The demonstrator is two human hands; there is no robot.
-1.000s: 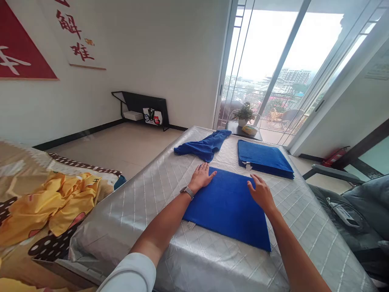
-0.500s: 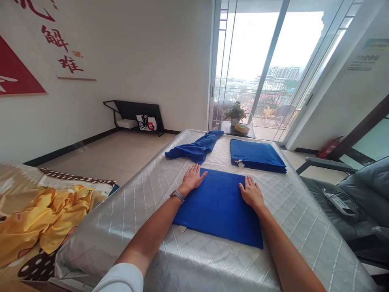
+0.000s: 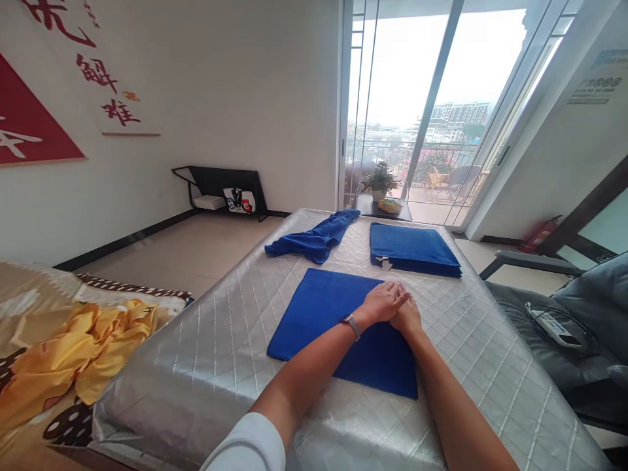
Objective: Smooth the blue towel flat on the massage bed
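A folded blue towel (image 3: 314, 314) lies flat on a silver quilted mattress (image 3: 210, 340). Both my hands are together at its far right corner. My left hand (image 3: 383, 302), with a watch (image 3: 352, 326) on the wrist, lies over the towel and partly covers the fingers of my right hand (image 3: 408, 316). The left fingers are stretched out; those of the right hand that show lie flat along the towel's right edge. Beyond it rest a stack of folded blue towels (image 3: 412, 247) with a white tag and a crumpled blue towel (image 3: 318, 239).
At left, yellow cloth (image 3: 83, 347) lies on patterned bedding. A dark armchair (image 3: 583, 327) holding a white power strip (image 3: 554, 327) stands on the right. Past the mattress, a small table (image 3: 380, 209) carries a potted plant (image 3: 379, 180) before glass doors.
My left hand has slid right across the towel, from its left edge to my right hand. My right hand has stayed near the same edge. The view has shifted slightly.
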